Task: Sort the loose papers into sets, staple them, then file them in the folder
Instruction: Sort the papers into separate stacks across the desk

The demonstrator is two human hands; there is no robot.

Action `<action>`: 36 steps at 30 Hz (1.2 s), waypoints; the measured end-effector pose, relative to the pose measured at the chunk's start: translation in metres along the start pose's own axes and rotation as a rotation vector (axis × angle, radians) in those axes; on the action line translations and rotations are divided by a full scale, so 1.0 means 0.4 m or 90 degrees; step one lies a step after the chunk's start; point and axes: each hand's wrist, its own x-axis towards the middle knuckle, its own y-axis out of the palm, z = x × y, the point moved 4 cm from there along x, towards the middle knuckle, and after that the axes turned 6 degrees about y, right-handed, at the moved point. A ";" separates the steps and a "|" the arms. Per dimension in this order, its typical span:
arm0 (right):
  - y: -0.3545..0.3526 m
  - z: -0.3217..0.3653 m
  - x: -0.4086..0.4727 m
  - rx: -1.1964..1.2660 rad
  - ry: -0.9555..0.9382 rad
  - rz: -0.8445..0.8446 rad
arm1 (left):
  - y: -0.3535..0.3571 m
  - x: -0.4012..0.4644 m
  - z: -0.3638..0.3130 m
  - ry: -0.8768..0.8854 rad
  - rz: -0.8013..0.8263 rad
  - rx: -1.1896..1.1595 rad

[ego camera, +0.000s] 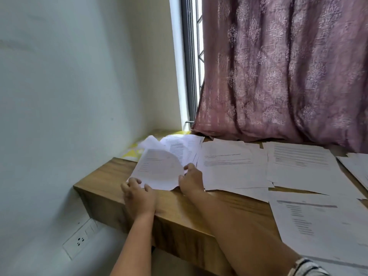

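crowding the desk [179, 212]: paper stacks [235, 168], curtain [288, 76] behind.

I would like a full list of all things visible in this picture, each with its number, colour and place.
curved sheet: one, white with print, left end of the desk, held up by both hands
paper piles: several, white with print, spread over the desk to the right; exact count unclear
desk: one, brown wood, under the window
yellow patterned surface: one, yellow and white, far left corner behind the papers
curtain: one, mauve with pale pattern, hanging over the desk's back edge
window frame: one, grey, left of the curtain
wall socket: one, white, on the wall below the desk
left hand: holds the sheet's near edge
right hand: holds the sheet's right edge
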 end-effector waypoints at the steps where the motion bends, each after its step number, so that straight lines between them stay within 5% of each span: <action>1: 0.006 0.001 0.006 0.011 -0.012 -0.013 | 0.004 0.004 0.004 0.007 0.002 0.004; 9: 0.012 -0.023 0.043 0.001 -0.015 -0.114 | 0.029 0.020 0.017 0.061 0.029 0.039; 20: -0.038 0.043 -0.062 -0.130 -0.246 -0.045 | -0.005 0.011 -0.009 0.004 0.054 0.041; 28: -0.694 -0.028 -0.122 -0.037 -0.016 -0.036 | -0.027 -0.095 -0.132 0.018 0.057 -0.116; 32: -0.933 -0.210 -0.296 0.001 0.082 -0.127 | 0.013 -0.305 -0.314 0.135 0.293 -0.193; 36: -0.969 -0.370 -0.447 -0.283 0.277 -0.161 | 0.089 -0.517 -0.383 0.210 0.439 -0.044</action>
